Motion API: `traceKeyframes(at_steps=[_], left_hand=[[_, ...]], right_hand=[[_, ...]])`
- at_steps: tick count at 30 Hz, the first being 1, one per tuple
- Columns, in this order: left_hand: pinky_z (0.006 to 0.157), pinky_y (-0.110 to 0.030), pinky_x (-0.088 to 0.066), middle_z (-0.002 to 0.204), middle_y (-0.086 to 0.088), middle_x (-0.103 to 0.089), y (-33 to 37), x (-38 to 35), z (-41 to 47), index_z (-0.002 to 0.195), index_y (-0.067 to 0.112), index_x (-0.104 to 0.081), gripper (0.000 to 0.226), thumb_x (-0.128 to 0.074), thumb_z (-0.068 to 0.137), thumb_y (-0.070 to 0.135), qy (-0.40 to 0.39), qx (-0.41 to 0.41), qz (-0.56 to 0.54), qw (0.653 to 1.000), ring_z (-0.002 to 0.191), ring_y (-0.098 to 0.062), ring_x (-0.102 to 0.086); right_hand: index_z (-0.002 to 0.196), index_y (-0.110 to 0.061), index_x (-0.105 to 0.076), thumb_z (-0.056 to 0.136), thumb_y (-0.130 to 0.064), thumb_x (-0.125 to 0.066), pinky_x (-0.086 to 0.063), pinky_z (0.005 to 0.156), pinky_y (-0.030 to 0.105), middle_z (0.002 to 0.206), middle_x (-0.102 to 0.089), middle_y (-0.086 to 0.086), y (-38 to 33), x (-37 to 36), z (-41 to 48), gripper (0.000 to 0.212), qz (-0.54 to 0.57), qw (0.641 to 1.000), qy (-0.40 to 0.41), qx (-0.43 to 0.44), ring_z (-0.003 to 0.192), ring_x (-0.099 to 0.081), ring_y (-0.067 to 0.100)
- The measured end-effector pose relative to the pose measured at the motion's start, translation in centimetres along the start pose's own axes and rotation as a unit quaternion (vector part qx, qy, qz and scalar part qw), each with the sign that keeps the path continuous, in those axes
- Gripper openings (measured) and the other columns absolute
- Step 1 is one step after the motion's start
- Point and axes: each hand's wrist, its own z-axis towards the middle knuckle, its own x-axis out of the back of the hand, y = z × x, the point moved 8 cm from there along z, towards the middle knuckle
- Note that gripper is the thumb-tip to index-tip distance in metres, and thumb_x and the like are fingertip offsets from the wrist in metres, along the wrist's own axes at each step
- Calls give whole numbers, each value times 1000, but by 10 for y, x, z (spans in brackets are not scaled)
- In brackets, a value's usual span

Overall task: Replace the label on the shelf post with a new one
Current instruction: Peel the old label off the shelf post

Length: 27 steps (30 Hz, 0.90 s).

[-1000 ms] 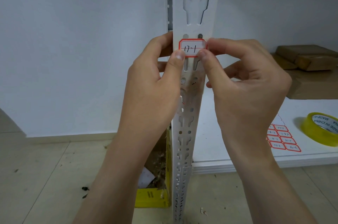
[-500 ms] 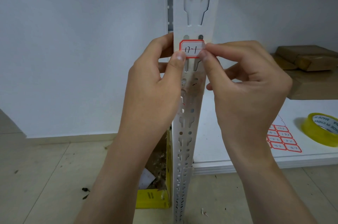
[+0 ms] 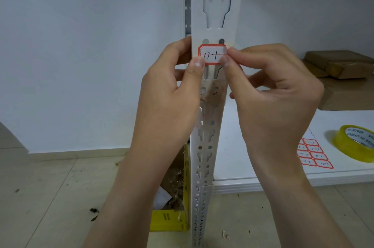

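A white slotted shelf post (image 3: 216, 8) rises through the middle of the view. A red-bordered white label (image 3: 213, 54) with handwritten digits lies flat on its front face. My left hand (image 3: 172, 94) wraps the post from the left, thumb tip at the label's lower left corner. My right hand (image 3: 273, 89) pinches the label's right edge between thumb and forefinger. Below the label the post shows brownish residue (image 3: 215, 94).
A white shelf board (image 3: 232, 158) at the right carries a sheet of red-bordered labels (image 3: 313, 154), a yellow tape roll (image 3: 356, 142) and brown cardboard packages (image 3: 340, 77). A yellow box (image 3: 170, 221) with scraps stands on the tiled floor left of the post.
My right thumb and forefinger have closed in on the label's right edge and slid slightly down. The left hand has stayed in place.
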Motion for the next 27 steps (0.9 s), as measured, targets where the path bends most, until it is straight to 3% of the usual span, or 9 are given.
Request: traceKeyframes(at_steps=[9, 17, 22, 27], left_hand=[[95, -35, -62, 126, 15, -71, 0, -1, -1, 141, 28, -60, 35, -49, 108, 28, 1, 11, 9, 1000, 114, -7, -69], [93, -32, -63, 121, 18, -72, 0, 0, 0, 138, 30, -62, 33, -49, 108, 28, 4, 12, 6, 1000, 110, -3, -69], [93, -32, -63, 119, 19, -72, 0, 0, -1, 137, 31, -62, 32, -49, 108, 28, 2, 11, 6, 1000, 107, -1, -70], [94, -32, -62, 121, 18, -72, 0, 0, -1, 139, 30, -61, 34, -49, 108, 28, 0, 15, 3, 1000, 109, -2, -70]], right_hand=[[100, -15, -78, 96, -20, -78, -57, 56, 22, 98, -72, -7, 1, 0, 2, 7, -19, 999, -11, -31, 68, -68, 7], [98, -24, -69, 95, -26, -78, -56, 54, 23, 97, -73, -8, 2, 1, 4, 9, -19, 999, -10, -45, 61, -69, 12], [106, -12, -77, 96, -21, -78, -53, 65, 10, 98, -73, 1, -3, 4, 8, 13, -35, 999, -1, 15, 82, -68, 8], [104, -12, -79, 97, -19, -77, -50, 68, 6, 98, -75, 4, -2, 0, 8, 10, -46, 998, -12, 29, 88, -67, 5]])
